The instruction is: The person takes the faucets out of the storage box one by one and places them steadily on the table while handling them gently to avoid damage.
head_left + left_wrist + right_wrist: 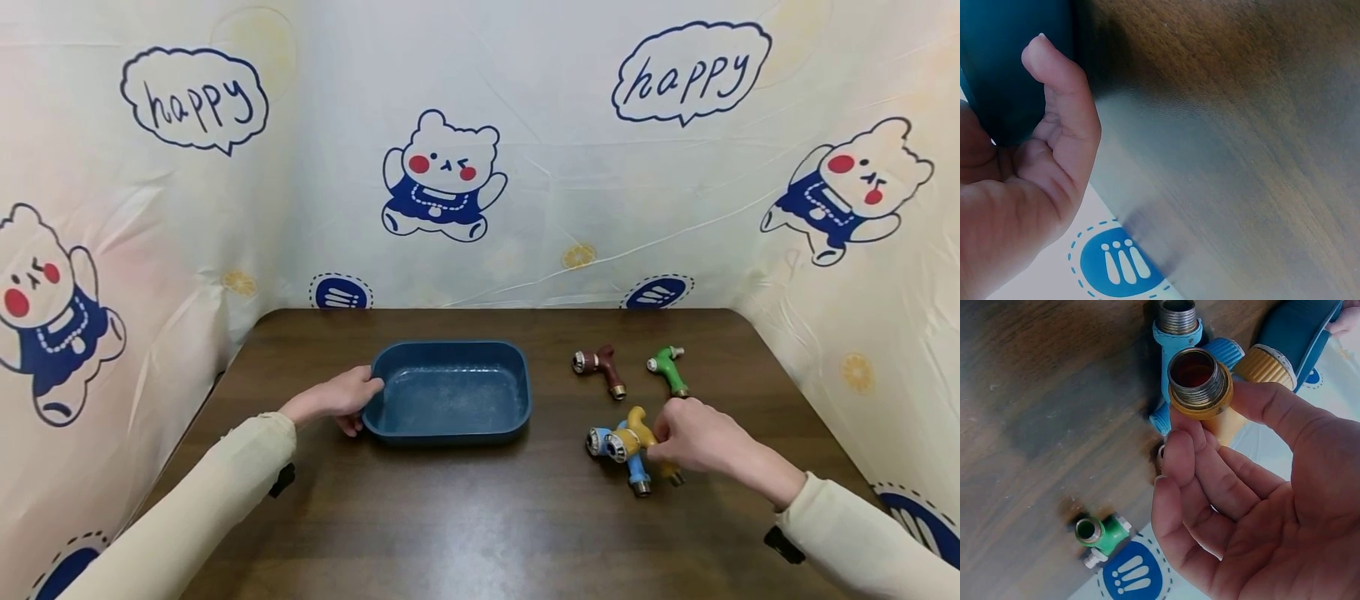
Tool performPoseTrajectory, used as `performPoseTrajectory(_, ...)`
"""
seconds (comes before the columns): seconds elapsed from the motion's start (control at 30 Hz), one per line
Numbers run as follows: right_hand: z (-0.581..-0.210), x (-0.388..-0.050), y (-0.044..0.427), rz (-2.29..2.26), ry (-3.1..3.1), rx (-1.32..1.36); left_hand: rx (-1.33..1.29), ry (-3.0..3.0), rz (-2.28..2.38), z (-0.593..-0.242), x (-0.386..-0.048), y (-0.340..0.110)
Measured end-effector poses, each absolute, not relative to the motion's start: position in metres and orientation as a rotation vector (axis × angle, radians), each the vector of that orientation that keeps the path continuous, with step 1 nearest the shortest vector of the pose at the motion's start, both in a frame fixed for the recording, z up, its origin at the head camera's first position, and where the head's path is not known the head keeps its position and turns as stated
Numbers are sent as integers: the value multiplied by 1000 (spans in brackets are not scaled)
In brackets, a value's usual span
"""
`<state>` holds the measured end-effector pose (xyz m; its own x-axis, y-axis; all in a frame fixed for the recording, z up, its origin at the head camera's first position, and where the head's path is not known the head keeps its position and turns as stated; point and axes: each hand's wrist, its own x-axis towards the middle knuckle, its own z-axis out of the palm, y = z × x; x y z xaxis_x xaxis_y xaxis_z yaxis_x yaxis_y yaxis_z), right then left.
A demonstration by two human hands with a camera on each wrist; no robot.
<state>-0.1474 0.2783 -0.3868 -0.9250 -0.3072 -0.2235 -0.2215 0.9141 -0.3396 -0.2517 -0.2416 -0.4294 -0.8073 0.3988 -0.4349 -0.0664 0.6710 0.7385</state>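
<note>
A dark blue rectangular basin (pixel 450 433) sits on the wooden table, left of centre in the head view. My left hand (pixel 348 398) grips its left end, the thumb over the rim and the fingers outside. In the left wrist view, that hand (pixel 1060 137) curls against the basin wall (pixel 1004 75). My right hand (pixel 701 437) holds a yellow tap (pixel 637 429) between thumb and fingers. The tap's threaded metal end (pixel 1197 378) faces the right wrist camera. A light blue tap (pixel 639 477) lies just under and beside the yellow one, partly covered by it.
Behind the right hand, a dark red tap (pixel 606 368) and a green tap (pixel 669 369) lie on the brown wooden table (pixel 450 517). Cloth walls (pixel 540 208) printed with cartoon bears enclose the table at the back and both sides.
</note>
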Motion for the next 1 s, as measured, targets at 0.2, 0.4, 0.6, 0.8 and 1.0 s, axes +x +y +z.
performPoseTrajectory(0.2,-388,-147,282,-451,2790,-356,196,2331,1034,-426,-245,-238)
performPoseTrajectory(0.4,-388,-143,288,-450,2784,-316,307,2268,1058,-453,-267,-256)
performPoseTrajectory(0.6,-389,-138,296,-448,2788,-265,213,2305,1049,-431,-252,-240)
performPoseTrajectory(0.8,-391,-136,303,-454,2790,-262,204,2348,1019,-421,-244,-234)
performPoseTrajectory(1.0,-394,-135,309,-464,2786,-255,206,2340,1020,-424,-246,-235)
